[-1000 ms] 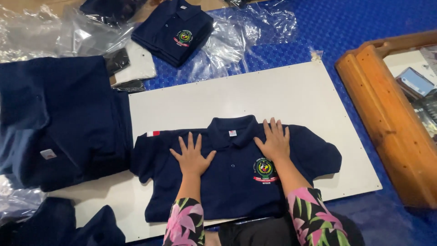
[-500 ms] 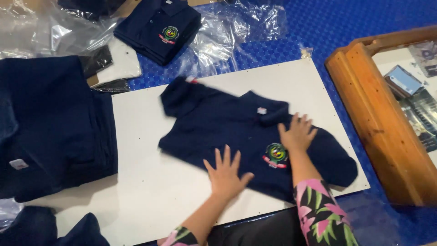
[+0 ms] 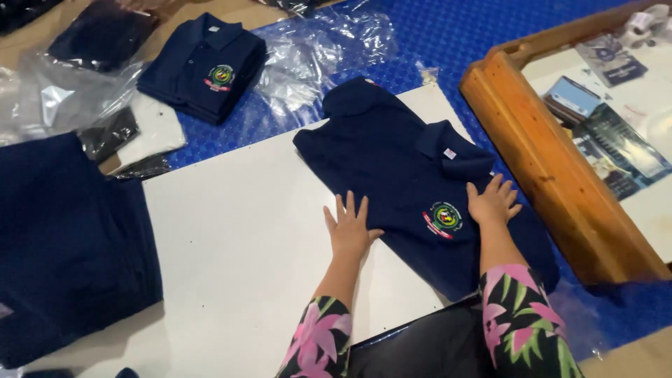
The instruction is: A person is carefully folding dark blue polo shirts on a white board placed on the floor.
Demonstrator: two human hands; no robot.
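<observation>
Right now your left hand (image 3: 350,231) and right hand (image 3: 492,203) lie flat with fingers spread, grasping nothing, pinning the navy polo shirt (image 3: 413,178) askew across the white board's (image 3: 238,238) right end, apparently so the fabric stays smooth.

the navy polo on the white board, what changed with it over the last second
The navy polo was turned from lying square on the white board to slanting across its right end, collar up-right. The left hand slid to the shirt's edge, partly on the board; the right hand stayed pressed flat by the crest. The folded polo stack stayed put.
</observation>
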